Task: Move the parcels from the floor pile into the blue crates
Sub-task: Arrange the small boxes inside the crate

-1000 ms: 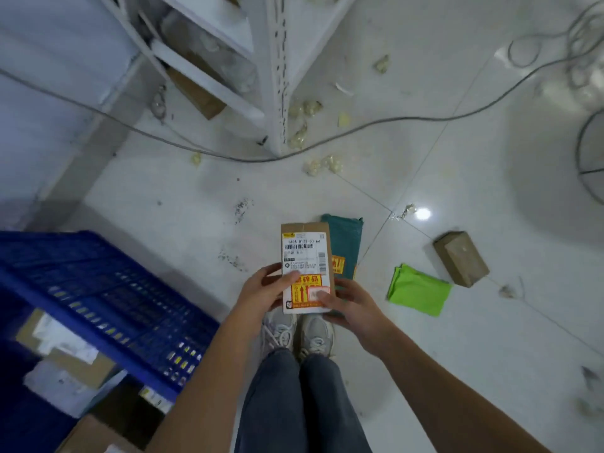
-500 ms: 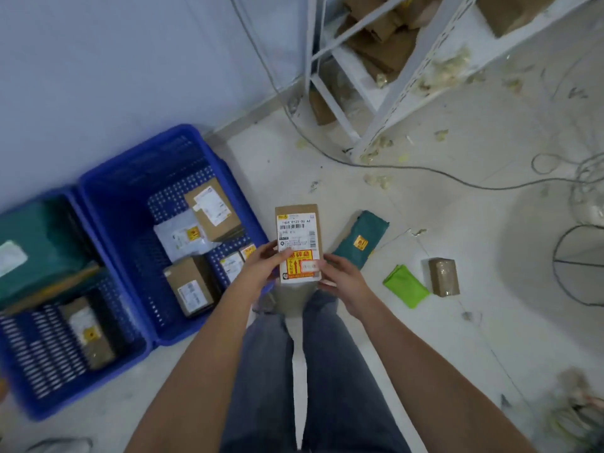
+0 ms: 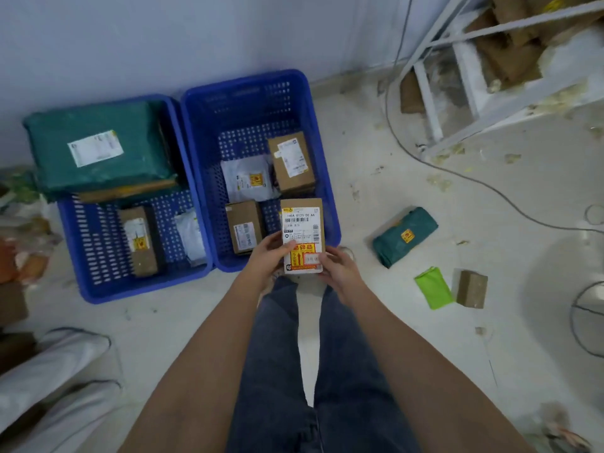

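Observation:
I hold a small cardboard parcel with a white label and a red-yellow sticker in both hands, label up. My left hand grips its lower left edge and my right hand its lower right edge. The parcel hovers over the near right corner of the right blue crate, which holds several boxes and a white mailer. The left blue crate holds a large green mailer, a box and a white bag. On the floor to the right lie a dark green parcel, a bright green pouch and a taped brown box.
A white metal shelf rack with cardboard boxes stands at the upper right. Cables cross the floor, and paper scraps are scattered around. Another person's pale trouser legs are at the lower left. The wall runs behind the crates.
My view has swung left from the shelf and floor pile to the two blue crates. The parcel stays in both hands and now hangs over the right crate's near corner.

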